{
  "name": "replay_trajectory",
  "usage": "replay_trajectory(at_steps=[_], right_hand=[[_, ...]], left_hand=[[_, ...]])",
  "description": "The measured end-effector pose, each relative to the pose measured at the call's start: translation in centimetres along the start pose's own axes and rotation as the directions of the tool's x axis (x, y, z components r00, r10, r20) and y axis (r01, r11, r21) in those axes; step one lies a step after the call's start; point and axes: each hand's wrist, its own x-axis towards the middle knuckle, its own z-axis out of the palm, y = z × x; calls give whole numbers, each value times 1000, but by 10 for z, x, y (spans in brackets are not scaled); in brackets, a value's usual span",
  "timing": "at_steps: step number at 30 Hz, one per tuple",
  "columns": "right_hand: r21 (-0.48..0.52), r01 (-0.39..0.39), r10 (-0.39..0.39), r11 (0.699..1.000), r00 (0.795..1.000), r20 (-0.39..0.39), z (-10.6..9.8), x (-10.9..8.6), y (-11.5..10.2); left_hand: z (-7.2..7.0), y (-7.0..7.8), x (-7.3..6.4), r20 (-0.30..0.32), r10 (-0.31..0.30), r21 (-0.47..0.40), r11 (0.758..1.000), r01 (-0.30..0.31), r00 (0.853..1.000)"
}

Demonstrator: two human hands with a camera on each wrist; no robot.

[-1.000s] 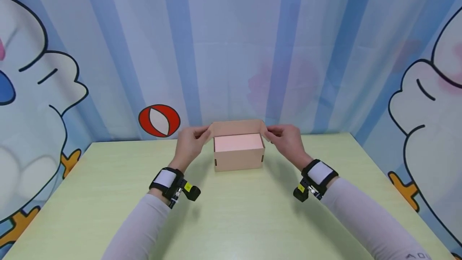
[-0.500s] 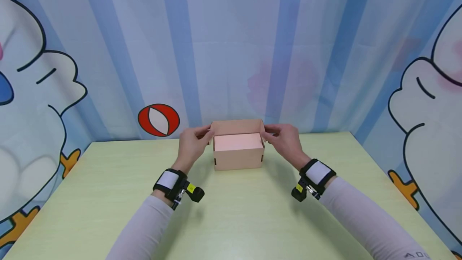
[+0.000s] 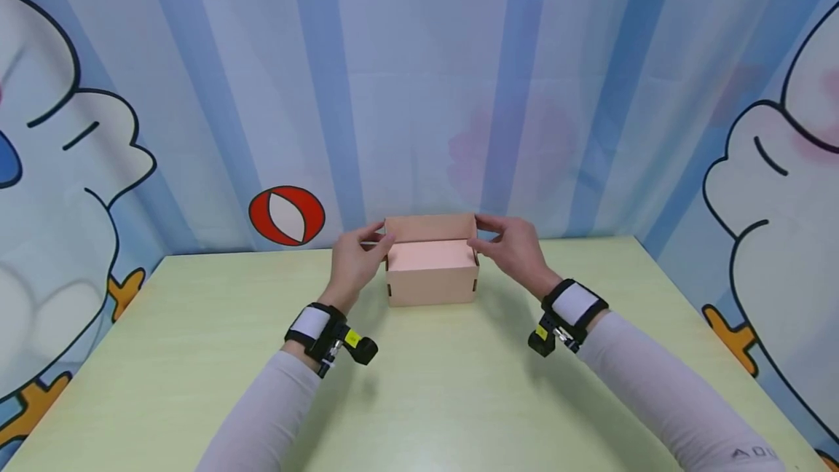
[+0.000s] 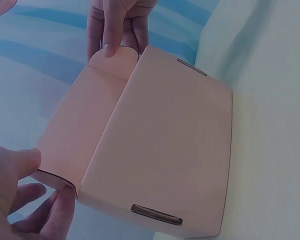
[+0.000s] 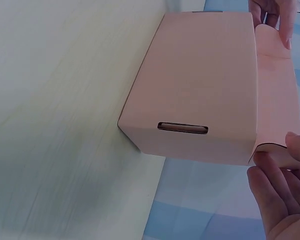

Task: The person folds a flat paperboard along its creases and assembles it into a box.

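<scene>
A small pinkish-tan cardboard box (image 3: 432,288) stands on the table near its far edge. Its lid (image 3: 430,229) is raised at the back, and rounded side flaps show at the lid's two ends in the wrist views. My left hand (image 3: 354,262) pinches the left flap (image 4: 55,179), thumb on one side and fingers on the other. At the opposite end my right hand (image 3: 514,253) holds the right flap (image 5: 277,154) between thumb and fingers. What lies inside the box is hidden under its pale pink top panel (image 3: 430,255).
The pale wooden table (image 3: 432,384) spreads out in front of the box. Right behind it hangs a blue striped curtain (image 3: 419,93) with cartoon figures, which also covers both sides.
Both hands have shifted slightly inward, toward each other. The lid's side flaps, which flared outward earlier, are now folded in closer to the box. The box has stayed in place.
</scene>
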Motion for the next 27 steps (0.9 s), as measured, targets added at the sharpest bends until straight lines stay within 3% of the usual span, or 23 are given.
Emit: replay_trajectory(at_steps=[11, 27], right_hand=[[61, -11, 10, 998, 1000, 26, -1, 3, -1], [-16, 75, -76, 997, 997, -25, 2, -3, 4]], left_hand=[[0, 1, -1, 19, -33, 13, 999, 33, 999], [-5, -7, -6, 69, -12, -48, 999, 15, 998]])
